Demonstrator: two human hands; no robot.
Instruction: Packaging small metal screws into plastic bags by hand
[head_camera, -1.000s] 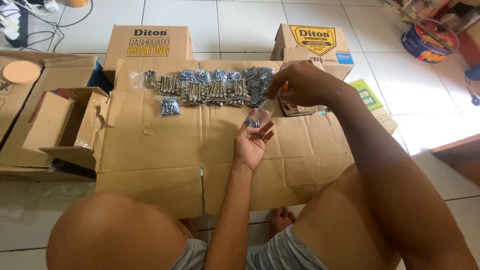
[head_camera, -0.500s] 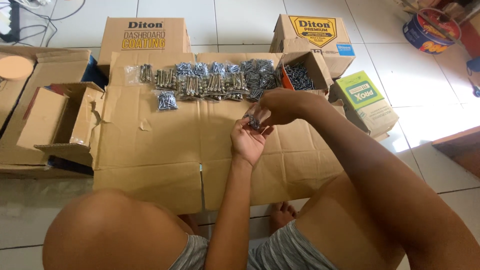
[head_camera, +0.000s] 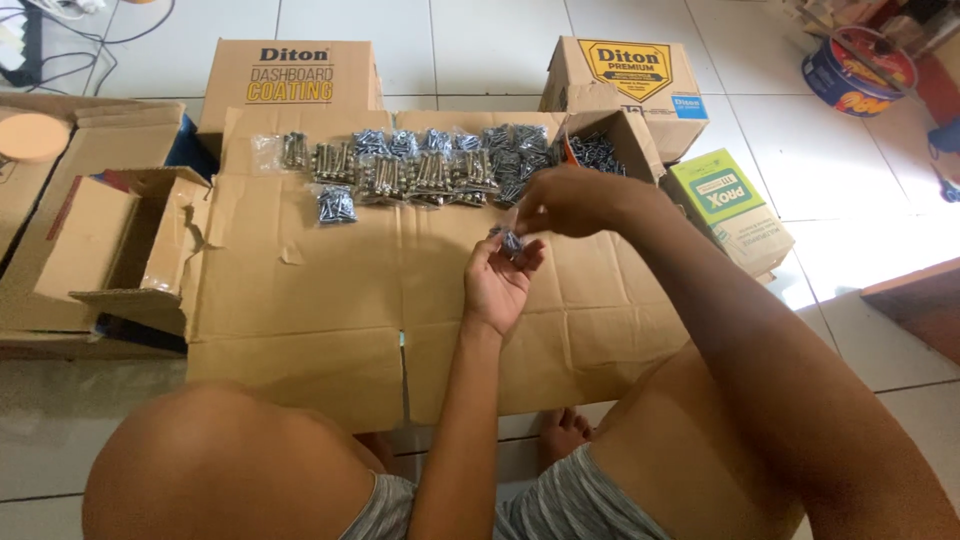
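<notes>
My left hand (head_camera: 497, 283) is raised palm up over a flattened sheet of cardboard (head_camera: 300, 300) and holds a small clear bag of dark screws (head_camera: 512, 241) at its fingertips. My right hand (head_camera: 568, 201) hovers just above it, fingers pinched at the bag's top. A row of several small packed bags of screws and bolts (head_camera: 420, 170) lies along the far part of the cardboard, one bag (head_camera: 336, 204) a little nearer. A small open box of loose dark screws (head_camera: 597, 152) stands beside my right hand.
Two closed brown cartons (head_camera: 290, 75) (head_camera: 627, 70) stand behind the sheet. A torn open carton (head_camera: 110, 250) lies to the left, a green and white box (head_camera: 725, 205) to the right, a round tin (head_camera: 858, 68) at the far right. My bare knees (head_camera: 230, 470) are below.
My right hand has drawn back from the open box of loose screws and come down to my left hand's fingertips. The view has shifted slightly; the packed bags have not moved.
</notes>
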